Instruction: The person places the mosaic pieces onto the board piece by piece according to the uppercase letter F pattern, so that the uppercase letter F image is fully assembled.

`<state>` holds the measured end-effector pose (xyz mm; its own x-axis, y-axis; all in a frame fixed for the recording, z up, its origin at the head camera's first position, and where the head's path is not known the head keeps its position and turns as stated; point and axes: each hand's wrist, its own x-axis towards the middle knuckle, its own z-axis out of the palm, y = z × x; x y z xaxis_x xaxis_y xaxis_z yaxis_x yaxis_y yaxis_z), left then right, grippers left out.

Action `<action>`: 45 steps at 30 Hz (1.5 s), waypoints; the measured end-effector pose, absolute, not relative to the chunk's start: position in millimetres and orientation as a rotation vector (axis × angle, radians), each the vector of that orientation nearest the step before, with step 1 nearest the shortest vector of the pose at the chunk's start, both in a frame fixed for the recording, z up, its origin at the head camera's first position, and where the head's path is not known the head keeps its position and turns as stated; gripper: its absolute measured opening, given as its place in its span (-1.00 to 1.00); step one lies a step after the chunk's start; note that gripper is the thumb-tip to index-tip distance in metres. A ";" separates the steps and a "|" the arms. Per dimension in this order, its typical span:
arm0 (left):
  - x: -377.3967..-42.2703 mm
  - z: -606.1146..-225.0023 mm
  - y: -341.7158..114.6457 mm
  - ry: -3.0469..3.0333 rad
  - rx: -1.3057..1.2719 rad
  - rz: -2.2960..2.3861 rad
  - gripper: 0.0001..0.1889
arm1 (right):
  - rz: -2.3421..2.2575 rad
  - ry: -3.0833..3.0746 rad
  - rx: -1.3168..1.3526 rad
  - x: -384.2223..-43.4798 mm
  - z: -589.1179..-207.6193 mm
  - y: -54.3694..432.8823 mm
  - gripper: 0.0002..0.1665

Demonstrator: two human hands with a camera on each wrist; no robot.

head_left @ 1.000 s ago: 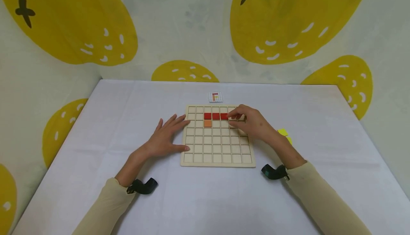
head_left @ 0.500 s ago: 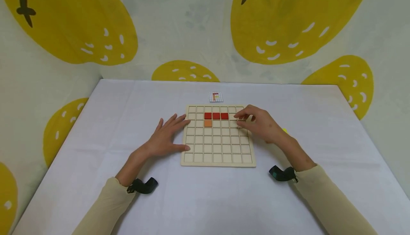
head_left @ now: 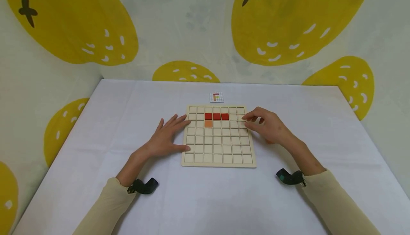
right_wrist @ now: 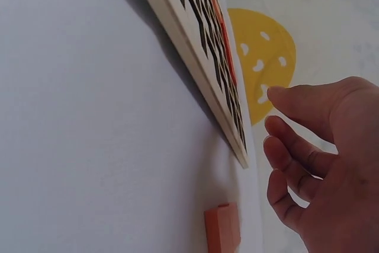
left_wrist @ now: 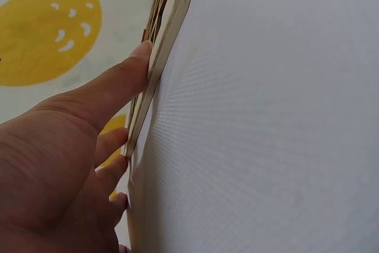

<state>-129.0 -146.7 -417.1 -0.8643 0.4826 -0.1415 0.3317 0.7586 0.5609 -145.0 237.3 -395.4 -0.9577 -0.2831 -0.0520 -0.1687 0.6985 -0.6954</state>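
A wooden grid board (head_left: 218,165) lies on the white table. Three red square tiles (head_left: 216,116) sit side by side in its second row, and an orange tile (head_left: 209,123) is below the leftmost red one. My left hand (head_left: 164,140) rests along the board's left side, fingers spread and thumb on the rim. Over the upper right edge hovers my right hand (head_left: 270,126), its fingers loosely bent with nothing between them. In the right wrist view, a gap shows between thumb and fingertips. Below that hand, orange pieces (right_wrist: 222,229) stand on the table.
A small card (head_left: 216,97) with a coloured grid pattern lies just beyond the board. White cloth (head_left: 192,203) covers the table. A fabric with large yellow shapes (head_left: 301,21) hangs behind it. A black wrist device (head_left: 289,177) sits at my right cuff.
My right hand has moved right, away from the red tiles toward the board's edge. The yellow pieces near that wrist have gone out of sight behind it. The left hand stays put.
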 end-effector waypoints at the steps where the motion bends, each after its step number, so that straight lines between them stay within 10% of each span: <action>1: -128.9 -417.0 -146.6 2.679 0.630 0.777 -0.02 | -1.098 2.752 -0.364 -144.2 -395.9 238.8 -0.76; 45: -129.2 -421.1 -148.2 2.684 0.624 0.783 -0.02 | -0.956 2.841 -0.383 -122.0 -407.6 303.4 -0.67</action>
<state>-129.2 -148.2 -421.1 -0.8690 0.4750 -0.1390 0.3257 0.7603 0.5621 -122.0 303.4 -407.6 -0.9608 -0.2753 -0.0323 -0.1997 0.7685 -0.6079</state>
